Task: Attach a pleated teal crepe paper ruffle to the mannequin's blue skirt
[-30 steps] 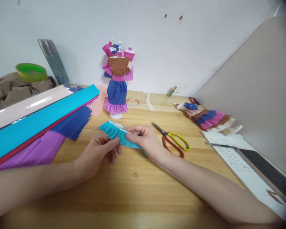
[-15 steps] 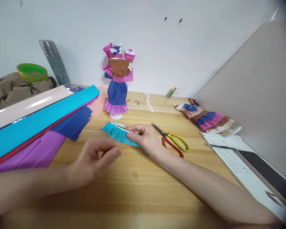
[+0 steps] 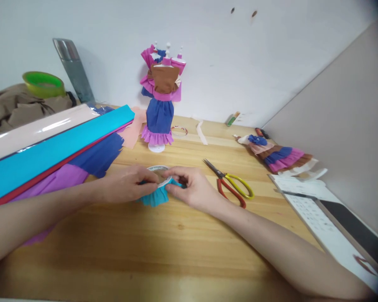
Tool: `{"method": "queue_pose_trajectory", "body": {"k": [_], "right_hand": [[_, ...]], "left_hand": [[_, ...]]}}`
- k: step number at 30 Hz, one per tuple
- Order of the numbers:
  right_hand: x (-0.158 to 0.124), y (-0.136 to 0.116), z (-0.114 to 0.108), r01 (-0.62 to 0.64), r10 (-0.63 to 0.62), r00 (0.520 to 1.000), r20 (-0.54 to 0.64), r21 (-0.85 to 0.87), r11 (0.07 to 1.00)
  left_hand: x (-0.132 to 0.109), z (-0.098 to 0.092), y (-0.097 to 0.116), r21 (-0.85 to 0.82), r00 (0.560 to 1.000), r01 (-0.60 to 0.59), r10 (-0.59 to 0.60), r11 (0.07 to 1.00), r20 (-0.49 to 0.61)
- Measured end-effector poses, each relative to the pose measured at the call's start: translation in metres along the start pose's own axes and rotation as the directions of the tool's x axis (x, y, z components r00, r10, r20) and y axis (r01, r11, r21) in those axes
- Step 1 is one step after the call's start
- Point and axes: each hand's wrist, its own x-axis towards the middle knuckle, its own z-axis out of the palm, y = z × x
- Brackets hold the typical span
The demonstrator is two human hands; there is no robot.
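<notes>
A strip of turquoise crepe paper [image 3: 155, 199], gathered into pleats, hangs along the near edge of a white ring [image 3: 160, 168] that looks like a roll of tape. My left hand [image 3: 130, 183] is closed at the ring's left side, fingertips pinching the crepe paper at its rim. From the right, my right hand [image 3: 187, 184] pinches the ring and the paper between thumb and fingers. More turquoise paper shows under the right fingers. Part of the ring is hidden behind both hands. Red-and-yellow-handled scissors [image 3: 225, 176] lie partly open just right of my right hand.
Crepe paper rolls [image 3: 66, 136] and loose sheets lie at left. Dressed mannequin stands [image 3: 160, 115] rise at the back, near a thin bracelet-like ring [image 3: 179, 131]. A dressed doll form [image 3: 274, 155] lies at right, above a white board [image 3: 305, 214]. A bottle [image 3: 75, 73] leans on the wall.
My left hand has moved up and right from open air to grip the ring and paper. The ring and turquoise paper have turned toward me. The view has shifted slightly.
</notes>
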Motion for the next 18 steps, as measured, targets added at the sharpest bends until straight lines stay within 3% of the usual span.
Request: {"method": "queue_pose_trajectory", "body": {"k": [7,12,18], "right_hand": [[-0.004,-0.007,0.000,0.031,-0.030,0.999,0.011,-0.127,0.991],[-0.008,-0.015,0.001,-0.017,0.009,1.000,-0.030,-0.271,0.962],[-0.011,-0.021,0.000,-0.063,0.051,0.996,-0.077,-0.167,0.984]], "left_hand": [[0.002,0.002,-0.002,0.074,0.999,0.014,-0.012,0.997,-0.030],[-0.002,0.011,-0.002,0.174,0.989,0.001,0.024,0.985,-0.143],[-0.005,0.015,0.007,0.242,0.981,-0.056,0.099,0.969,-0.168]]}}
